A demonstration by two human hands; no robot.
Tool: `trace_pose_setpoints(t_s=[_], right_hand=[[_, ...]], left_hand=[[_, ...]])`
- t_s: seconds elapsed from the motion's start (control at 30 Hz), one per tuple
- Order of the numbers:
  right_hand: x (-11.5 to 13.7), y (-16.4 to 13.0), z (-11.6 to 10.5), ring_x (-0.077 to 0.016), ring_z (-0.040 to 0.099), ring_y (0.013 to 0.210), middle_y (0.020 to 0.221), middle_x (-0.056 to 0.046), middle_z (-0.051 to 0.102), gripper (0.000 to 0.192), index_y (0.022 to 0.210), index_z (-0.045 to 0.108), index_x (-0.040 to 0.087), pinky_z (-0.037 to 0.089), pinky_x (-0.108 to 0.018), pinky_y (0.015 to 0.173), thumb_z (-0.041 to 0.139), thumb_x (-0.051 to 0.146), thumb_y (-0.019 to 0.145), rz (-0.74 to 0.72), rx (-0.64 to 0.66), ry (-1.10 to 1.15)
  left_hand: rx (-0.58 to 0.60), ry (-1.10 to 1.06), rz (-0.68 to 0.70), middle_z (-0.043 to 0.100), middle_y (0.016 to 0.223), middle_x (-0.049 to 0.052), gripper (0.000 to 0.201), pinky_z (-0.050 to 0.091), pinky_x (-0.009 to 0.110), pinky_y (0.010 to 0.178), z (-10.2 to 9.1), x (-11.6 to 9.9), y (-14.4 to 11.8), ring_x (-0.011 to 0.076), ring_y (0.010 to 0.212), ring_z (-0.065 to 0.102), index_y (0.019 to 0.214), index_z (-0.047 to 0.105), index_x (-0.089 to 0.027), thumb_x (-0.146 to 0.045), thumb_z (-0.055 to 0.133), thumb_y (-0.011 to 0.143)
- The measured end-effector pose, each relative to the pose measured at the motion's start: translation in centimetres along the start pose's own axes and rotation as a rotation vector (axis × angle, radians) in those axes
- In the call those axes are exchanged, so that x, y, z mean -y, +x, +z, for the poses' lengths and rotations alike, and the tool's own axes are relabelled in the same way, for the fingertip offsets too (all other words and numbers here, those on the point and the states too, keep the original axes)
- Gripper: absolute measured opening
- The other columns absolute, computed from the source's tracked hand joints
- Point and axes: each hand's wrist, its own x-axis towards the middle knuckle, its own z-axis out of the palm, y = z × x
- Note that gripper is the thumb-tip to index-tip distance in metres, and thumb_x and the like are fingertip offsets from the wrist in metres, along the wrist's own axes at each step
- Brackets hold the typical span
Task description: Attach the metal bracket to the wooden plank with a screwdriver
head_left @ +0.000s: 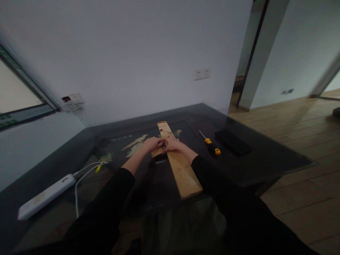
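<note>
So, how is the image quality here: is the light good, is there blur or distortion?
Head view: dim and grainy; wide-angle distortion bends the wall and window frame; the small metal part between the left hand and right hand is too dark to identify; faint reflections on the glossy table.

- Wall [127, 53]: plain white, two socket plates [202, 73] mounted at right.
- Window [18, 95]: left side, dark frame.
- Floor [300, 141]: wood planks — light brown.
- Worktop [265, 159]: dark, glossy.
- Doorway [247, 71]: right of wall.

screwdriver [211, 145] right of plank [180, 166]
</note>
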Motion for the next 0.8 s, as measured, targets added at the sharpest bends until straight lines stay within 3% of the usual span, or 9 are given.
trace_pose_setpoints(t_s=[0.13, 0.3, 0.57, 0.8], right_hand=[[0.2, 0.1, -0.2, -0.0343, 0.046, 0.128, 0.135, -0.015, 0.05, 0.079, 0.131, 0.057, 0.025, 0.043, -0.045, 0.1, 0.082, 0.052, 0.06, -0.023, 0.037, -0.009], [-0.1, 0.3, 0.0, -0.0332, 0.052, 0.12, 0.127, -0.014, 0.056, 0.072, 0.126, 0.06, 0.026, 0.046, -0.042, 0.095, 0.08, 0.053, 0.062, -0.101, 0.001, -0.007], [-0.3, 0.5, 0.4, -0.0337, 0.052, 0.12, 0.128, -0.015, 0.054, 0.08, 0.129, 0.057, 0.025, 0.046, -0.043, 0.094, 0.081, 0.054, 0.059, -0.084, -0.016, -0.005], [-0.2, 0.4, 0.3, -0.0337, 0.051, 0.121, 0.128, -0.014, 0.054, 0.072, 0.123, 0.062, 0.024, 0.044, -0.043, 0.097, 0.079, 0.054, 0.06, -0.075, -0.015, -0.019]], left_hand=[[0.014, 0.059, -0.046, 0.074, 0.099, 0.009, 0.039, 0.045, 0.027, 0.071, -0.3, -0.5, -0.4, 0.0222, 0.089, 0.068, 0.104, 0.072, -0.025, -0.041, 0.036, 0.096], [0.024, 0.065, 0.017, 0.073, 0.105, 0.008, 0.038, 0.047, 0.029, 0.072, -0.8, -0.5, -1.0, 0.0232, 0.092, 0.069, 0.12, 0.062, -0.028, -0.043, 0.039, 0.094], [-0.001, 0.068, 0.036, 0.073, 0.104, 0.007, 0.034, 0.045, 0.027, 0.071, -0.8, -0.5, -1.0, 0.0216, 0.089, 0.069, 0.117, 0.063, -0.028, -0.039, 0.042, 0.093], [-0.123, -0.042, -0.08, 0.072, 0.084, 0.006, 0.032, 0.039, 0.026, 0.065, -1.1, -0.8, -0.9, 0.0187, 0.076, 0.064, 0.084, 0.068, -0.021, -0.036, 0.041, 0.093]])
